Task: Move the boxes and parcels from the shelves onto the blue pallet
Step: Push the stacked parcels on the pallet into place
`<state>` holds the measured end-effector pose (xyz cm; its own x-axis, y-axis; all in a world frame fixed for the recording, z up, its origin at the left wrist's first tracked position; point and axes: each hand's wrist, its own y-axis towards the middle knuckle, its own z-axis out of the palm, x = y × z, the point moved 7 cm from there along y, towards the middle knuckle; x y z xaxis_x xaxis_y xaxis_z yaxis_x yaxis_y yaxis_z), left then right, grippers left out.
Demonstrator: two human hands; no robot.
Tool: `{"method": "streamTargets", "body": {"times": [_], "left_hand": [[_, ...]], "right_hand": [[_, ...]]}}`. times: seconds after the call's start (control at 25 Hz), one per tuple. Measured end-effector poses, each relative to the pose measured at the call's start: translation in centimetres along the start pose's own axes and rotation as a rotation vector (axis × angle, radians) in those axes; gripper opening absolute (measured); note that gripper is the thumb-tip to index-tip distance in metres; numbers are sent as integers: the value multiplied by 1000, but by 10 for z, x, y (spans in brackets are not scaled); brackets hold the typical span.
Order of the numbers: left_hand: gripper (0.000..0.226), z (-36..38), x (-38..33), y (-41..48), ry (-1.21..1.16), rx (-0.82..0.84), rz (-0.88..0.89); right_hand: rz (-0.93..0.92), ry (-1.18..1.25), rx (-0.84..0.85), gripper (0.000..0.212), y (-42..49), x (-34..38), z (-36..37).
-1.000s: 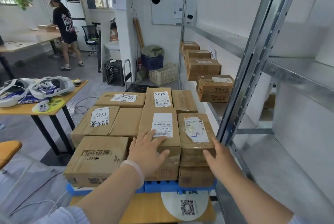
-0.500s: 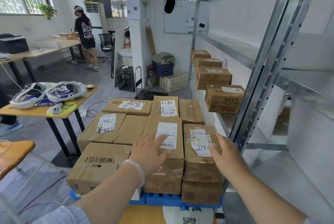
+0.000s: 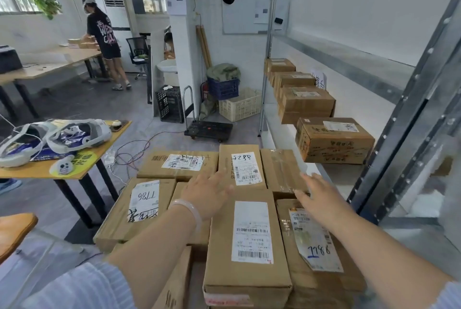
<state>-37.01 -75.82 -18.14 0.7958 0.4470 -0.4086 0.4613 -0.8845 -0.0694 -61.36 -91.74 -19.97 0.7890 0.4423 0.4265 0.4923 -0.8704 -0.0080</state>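
Observation:
Several brown cardboard boxes are stacked in front of me; the blue pallet under them is hidden now. A long box with a white barcode label (image 3: 249, 239) lies nearest, with a taped parcel marked 7786 (image 3: 316, 246) on its right. My left hand (image 3: 207, 192) hovers with fingers straight over the stack's middle, holding nothing. My right hand (image 3: 318, 192) reaches forward, fingers spread, above a plain taped box (image 3: 279, 169). On the metal shelf (image 3: 334, 174) to the right sits a row of boxes, the closest one (image 3: 334, 140) just beyond my right hand.
A grey shelf upright (image 3: 409, 129) stands close on the right. At left, a wooden table (image 3: 62, 169) carries headsets, with cables on the floor below. A folded black trolley (image 3: 209, 129) and crates stand behind the stack. A person works at a far desk (image 3: 104, 34).
Both hands lifted off the near boxes and moved forward over the stack toward the shelf. The view shifted closer, so the pallet edge dropped out of sight.

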Motion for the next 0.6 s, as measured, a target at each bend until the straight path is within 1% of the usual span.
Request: {"method": "streamTargets", "body": {"times": [0.16, 0.28, 0.44, 0.6], "left_hand": [[66, 17, 14, 53, 49, 158, 10], [69, 34, 20, 70, 73, 244, 17], [69, 43, 22, 76, 62, 269, 29], [70, 44, 22, 77, 67, 290, 31]], "right_hand": [[84, -62, 79, 62, 40, -3, 16], [117, -68, 130, 63, 49, -4, 27], [136, -81, 131, 61, 51, -2, 32], [159, -44, 137, 60, 51, 0, 30]]}}
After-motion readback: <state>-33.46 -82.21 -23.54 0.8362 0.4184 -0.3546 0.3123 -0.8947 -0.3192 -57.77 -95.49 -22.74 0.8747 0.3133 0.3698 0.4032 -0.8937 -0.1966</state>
